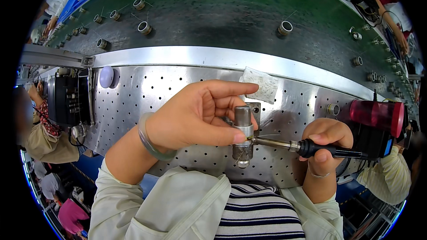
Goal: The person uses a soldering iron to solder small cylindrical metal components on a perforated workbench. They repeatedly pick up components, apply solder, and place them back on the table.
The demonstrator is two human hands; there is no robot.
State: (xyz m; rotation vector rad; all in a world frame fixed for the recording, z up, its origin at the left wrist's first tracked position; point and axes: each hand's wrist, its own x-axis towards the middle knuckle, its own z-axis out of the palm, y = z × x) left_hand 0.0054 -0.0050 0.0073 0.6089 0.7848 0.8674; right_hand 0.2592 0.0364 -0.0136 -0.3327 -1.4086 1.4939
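Note:
My right hand [328, 138] grips a soldering iron [307, 148] by its black handle. The iron points left, its tip at the side of a small metal ring [246, 130] with thin wires. That ring appears to sit around a steel post [243, 116] above the perforated bench. My left hand [189, 118] curls about it from the left, thumb pressed at the ring beside the iron's tip. Its index finger stretches out above the post, and the other fingers are partly hidden behind. Below the ring shows a darker metal cylinder with a rounded, shiny end [243, 164].
Beyond the perforated metal bench [133, 106] runs a green conveyor belt [213, 18] carrying several metal rings with wires. A pale cloth pad [260, 84] lies behind the post. On the right are a loose ring [332, 109] and a red cylinder [376, 116]; a lilac ball [106, 77] is left.

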